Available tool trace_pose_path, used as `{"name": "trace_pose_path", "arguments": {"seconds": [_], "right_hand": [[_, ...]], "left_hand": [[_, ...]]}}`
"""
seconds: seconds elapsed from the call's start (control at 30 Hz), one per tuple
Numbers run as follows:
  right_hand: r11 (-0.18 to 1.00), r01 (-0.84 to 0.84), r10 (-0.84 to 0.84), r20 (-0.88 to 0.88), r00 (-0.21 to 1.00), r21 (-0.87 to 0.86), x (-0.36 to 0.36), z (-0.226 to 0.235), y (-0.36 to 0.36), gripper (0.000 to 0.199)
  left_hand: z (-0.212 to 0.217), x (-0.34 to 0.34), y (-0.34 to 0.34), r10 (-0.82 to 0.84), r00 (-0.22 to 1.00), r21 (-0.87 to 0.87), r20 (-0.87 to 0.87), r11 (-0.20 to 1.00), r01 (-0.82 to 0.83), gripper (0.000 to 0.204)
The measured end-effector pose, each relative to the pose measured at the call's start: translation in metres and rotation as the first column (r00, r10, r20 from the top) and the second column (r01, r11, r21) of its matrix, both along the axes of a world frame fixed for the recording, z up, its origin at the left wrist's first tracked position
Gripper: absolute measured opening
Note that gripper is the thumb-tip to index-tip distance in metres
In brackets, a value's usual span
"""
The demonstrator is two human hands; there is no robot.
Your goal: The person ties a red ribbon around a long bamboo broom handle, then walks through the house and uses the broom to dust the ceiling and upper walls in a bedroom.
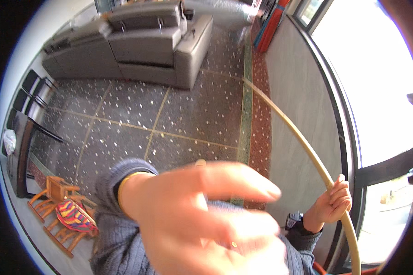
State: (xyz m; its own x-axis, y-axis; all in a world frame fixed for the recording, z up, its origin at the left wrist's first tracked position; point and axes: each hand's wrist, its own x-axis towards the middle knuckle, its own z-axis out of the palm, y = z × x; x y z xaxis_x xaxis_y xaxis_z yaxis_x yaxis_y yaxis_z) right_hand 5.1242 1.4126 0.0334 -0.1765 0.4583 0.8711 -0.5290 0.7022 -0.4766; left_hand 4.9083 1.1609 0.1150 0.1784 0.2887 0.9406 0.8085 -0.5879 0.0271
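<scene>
My left hand (206, 215) is raised close to the camera and blurred. Its fingers are stretched out toward the right and it holds nothing. A blue-grey knitted sleeve (119, 229) and a yellow bangle (124, 183) show at its wrist. My right hand (333, 203) is closed around a long thin tan pole (289, 126) by the grey wall on the right. A dark watch (294, 219) sits on that wrist. The pole runs from the floor near the middle down past my right hand to the lower edge.
A grey sofa (147, 46) stands at the back on the speckled dark floor (183, 114). Black chairs (32, 87) and a dark table (20, 151) line the left side. A small wooden rocking chair (62, 206) with a striped cushion is at the lower left. A bright window (376, 82) fills the right.
</scene>
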Motion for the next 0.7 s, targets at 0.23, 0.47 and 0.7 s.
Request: {"name": "trace_pose_path", "arguments": {"seconds": [0.23,0.47,0.7], "right_hand": [[0.957,-0.098,0.102,-0.001,0.995,-0.274,-0.162,0.008,0.138,0.041],[0.909,-0.089,0.149,0.117,0.982,-0.407,-0.283,-0.023,0.285,0.033],[0.931,-0.037,0.082,0.107,0.991,-0.363,-0.508,-0.038,0.473,0.038]], "left_hand": [[0.013,-0.16,0.166,-0.188,0.971,0.163,0.151,0.973,0.163,0.011],[-0.022,-0.339,0.35,-0.326,0.911,0.107,0.251,0.945,0.308,0.011],[-0.014,-0.534,0.54,-0.25,0.937,0.073,0.242,0.968,0.24,0.012]]}}
